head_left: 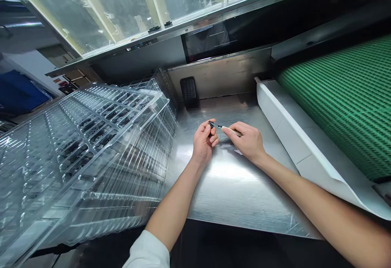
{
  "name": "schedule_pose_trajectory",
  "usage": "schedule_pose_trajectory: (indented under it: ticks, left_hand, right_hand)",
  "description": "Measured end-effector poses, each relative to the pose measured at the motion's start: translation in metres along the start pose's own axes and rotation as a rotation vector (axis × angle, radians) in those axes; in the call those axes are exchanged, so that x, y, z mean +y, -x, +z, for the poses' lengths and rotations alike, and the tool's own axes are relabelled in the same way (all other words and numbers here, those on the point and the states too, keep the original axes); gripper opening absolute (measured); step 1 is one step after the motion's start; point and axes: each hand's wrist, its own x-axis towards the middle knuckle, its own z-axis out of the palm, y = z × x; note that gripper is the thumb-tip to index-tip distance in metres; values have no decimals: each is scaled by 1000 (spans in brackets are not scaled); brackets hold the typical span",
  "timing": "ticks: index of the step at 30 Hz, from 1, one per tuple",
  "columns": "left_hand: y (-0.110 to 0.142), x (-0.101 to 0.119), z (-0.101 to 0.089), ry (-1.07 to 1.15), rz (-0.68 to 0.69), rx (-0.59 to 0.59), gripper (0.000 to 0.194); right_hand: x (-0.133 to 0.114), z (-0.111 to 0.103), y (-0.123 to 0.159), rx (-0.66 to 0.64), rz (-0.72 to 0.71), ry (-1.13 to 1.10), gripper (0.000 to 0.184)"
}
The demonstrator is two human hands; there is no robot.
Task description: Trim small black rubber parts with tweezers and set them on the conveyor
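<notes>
Above the steel table point(232, 203), the left hand point(202, 142) pinches a small black part point(210, 125), while the right hand point(251, 139) grips a knife point(219, 126), its tip at the part. Stacked clear trays point(152, 97) crowd the left side, a black block point(188, 91) stands against the back wall point(226, 74), and a white guard point(301, 148) separates the table from the green belt point(345, 101).

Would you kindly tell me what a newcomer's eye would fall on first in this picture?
The green belt on the right would likely catch the eye first, then the stack of clear plastic trays on the left. Between them, over a shiny metal table, the left hand holds a small black part and the right hand a slim tool.
</notes>
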Motion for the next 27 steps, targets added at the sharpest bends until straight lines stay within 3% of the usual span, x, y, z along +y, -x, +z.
schedule_pose_trajectory:
  ticks: [6,10,16,27]
  left_hand:
    - [-1,-1,-1,-16,4,-9,25]
    - [-1,-2,-1,-33,-9,-5,28]
    - [1,-13,-1,-159,-100,-41,38]
    - [0,-22,-5,-251,-88,-83,34]
  right_hand:
    - [2,-2,-2,13,22,-27,60]
    - [-1,-3,-4,8,84,-189,57]
    - [-8,2,0,-131,211,-446,40]
    - [-7,1,-1,-64,5,-254,34]
